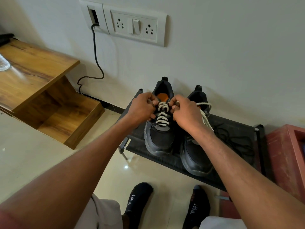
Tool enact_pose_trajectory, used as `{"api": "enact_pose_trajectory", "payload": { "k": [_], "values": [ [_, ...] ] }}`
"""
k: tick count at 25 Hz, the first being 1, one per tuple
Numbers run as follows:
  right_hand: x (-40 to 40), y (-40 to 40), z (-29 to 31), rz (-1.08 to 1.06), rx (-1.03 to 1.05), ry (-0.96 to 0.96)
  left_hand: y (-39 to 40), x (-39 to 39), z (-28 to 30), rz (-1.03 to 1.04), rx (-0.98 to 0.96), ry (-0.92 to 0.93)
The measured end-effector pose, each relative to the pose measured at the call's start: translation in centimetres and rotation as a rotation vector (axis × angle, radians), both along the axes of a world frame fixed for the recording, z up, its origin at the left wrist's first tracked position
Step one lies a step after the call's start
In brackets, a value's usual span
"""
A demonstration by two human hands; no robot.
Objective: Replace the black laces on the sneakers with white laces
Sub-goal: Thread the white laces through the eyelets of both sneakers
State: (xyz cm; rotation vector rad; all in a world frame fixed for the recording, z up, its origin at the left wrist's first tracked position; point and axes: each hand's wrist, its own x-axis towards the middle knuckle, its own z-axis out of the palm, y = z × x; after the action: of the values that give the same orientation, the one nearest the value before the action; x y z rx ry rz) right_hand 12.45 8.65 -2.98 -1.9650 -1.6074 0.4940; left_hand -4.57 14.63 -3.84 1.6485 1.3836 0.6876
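Head view, only view. Two black sneakers sit side by side on a low black rack (234,129), toes toward the person, heels toward the wall (214,55).

Left sneaker (159,138) — white lace (162,115) already threaded in crossed rows up the eyelets, orange insole showing in the opening. Left hand (142,108) is at the top left of the lacing, fingers curled, pinching what looks like the lace end at the upper eyelets; the end itself is mostly hidden by the fingers. Right hand (186,111) mirrors it at the top right, fingers curled and pinching the other end of the same lace. Both hands are just beside each other, with the top lace rows between them.

Right sneaker (196,156) is partly hidden under the right forearm. A second white lace (206,116) lies loose over its top — one loop arches over the collar, the strands trail down its side. How far it is threaded, cannot tell.

Black laces (234,139) lie in a loose tangle on the rack surface, right of the right sneaker, apart from both shoes.

Rest: wooden stepped shelf (41,83) at left, wall socket panel (132,25) above with a black cable (95,55) hanging down to the floor, a red box (283,154) at the right edge touching the rack's end. The person's feet in dark socks (138,200) printed "SPORT" stand on the glossy tile floor (33,154) in front of the rack.
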Motion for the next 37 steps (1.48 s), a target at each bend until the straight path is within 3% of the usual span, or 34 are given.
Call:
{"api": "enact_pose_trajectory", "payload": {
  "k": [12, 17, 22, 27, 31, 37],
  "values": [
    [-2.0, 0.4, -0.2, -0.031, 0.119, -0.167, -0.8, 0.9, -1.0, 0.059, 0.206, 0.125],
    [-2.2, 0.7, 0.3, -0.077, 0.156, -0.035, -0.5, 0.9, -0.9, 0.051, 0.181, 0.144],
    [-1.2, 0.9, 0.5, -0.081, 0.060, 0.039, -0.5, 0.9, -0.9, 0.050, 0.171, 0.139],
    [-1.0, 1.0, 0.5, 0.010, 0.078, -0.030, -0.6, 1.0, -0.7, 0.048, 0.182, 0.137],
    [-1.5, 1.0, 0.2, -0.038, 0.070, -0.100, -0.7, 1.2, -0.5, 0.054, 0.180, 0.172],
    [-1.2, 1.2, 0.3, -0.108, 0.018, 0.102, -1.0, 1.6, -0.3, 0.052, 0.173, 0.197]
  ]
}}
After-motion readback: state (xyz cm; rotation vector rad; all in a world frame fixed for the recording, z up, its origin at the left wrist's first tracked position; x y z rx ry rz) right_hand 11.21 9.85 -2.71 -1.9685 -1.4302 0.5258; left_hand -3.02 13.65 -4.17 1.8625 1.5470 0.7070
